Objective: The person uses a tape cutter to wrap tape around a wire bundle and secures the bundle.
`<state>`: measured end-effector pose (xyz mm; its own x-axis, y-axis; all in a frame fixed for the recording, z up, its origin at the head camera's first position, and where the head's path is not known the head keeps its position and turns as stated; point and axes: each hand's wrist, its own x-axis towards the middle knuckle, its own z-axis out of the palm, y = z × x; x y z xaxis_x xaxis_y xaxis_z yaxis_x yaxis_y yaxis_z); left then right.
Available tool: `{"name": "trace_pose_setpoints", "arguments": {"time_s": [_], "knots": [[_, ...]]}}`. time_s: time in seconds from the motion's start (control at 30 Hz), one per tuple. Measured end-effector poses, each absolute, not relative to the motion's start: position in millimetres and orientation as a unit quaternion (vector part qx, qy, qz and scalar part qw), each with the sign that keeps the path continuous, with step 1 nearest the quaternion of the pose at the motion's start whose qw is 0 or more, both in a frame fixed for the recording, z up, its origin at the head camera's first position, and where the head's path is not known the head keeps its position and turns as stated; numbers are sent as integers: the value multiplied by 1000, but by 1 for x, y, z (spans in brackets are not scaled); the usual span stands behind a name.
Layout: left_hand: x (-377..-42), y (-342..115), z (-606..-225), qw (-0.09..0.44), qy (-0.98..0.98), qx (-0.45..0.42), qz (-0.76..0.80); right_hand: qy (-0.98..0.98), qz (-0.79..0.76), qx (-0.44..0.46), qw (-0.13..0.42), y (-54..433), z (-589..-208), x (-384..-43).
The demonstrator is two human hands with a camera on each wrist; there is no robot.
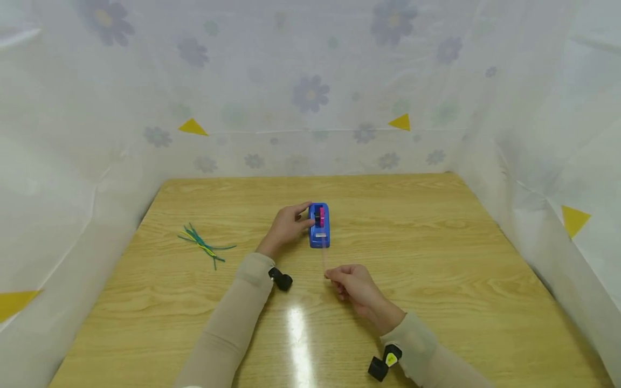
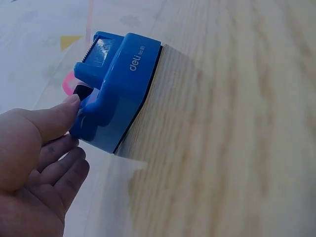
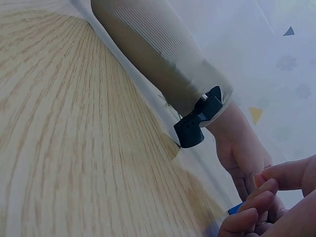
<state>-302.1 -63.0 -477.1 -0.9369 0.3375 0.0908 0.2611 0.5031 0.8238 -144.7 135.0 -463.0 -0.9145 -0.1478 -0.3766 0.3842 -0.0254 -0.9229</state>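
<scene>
A blue tape dispenser (image 1: 313,242) stands on the wooden table, a pink roll core (image 1: 322,217) inside it. My left hand (image 1: 285,229) holds its left side; in the left wrist view the thumb rests at the black hub (image 2: 82,91) and the other fingers lie at the dispenser's rear end. From the cutter end a thin clear strip of tape (image 1: 325,260) stretches toward me. My right hand (image 1: 358,288) pinches the strip's free end between thumb and forefinger. In the right wrist view the right hand's fingers overlap the left hand (image 3: 242,153) and hide most of the dispenser.
To the left lies a loose pile of green and yellow thin strands (image 1: 204,245). The table (image 1: 436,242) is walled by white flowered sheeting (image 1: 257,81) at the back and sides, marked with yellow triangles. Each wrist wears a small black camera (image 1: 280,279).
</scene>
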Motion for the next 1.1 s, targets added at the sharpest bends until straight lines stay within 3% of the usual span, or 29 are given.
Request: {"name": "trace_pose_setpoints", "arguments": {"time_s": [1.1], "knots": [[-286,-96,-450,20,857,232,460,675,-709,89,185,134,-460,-142]]}}
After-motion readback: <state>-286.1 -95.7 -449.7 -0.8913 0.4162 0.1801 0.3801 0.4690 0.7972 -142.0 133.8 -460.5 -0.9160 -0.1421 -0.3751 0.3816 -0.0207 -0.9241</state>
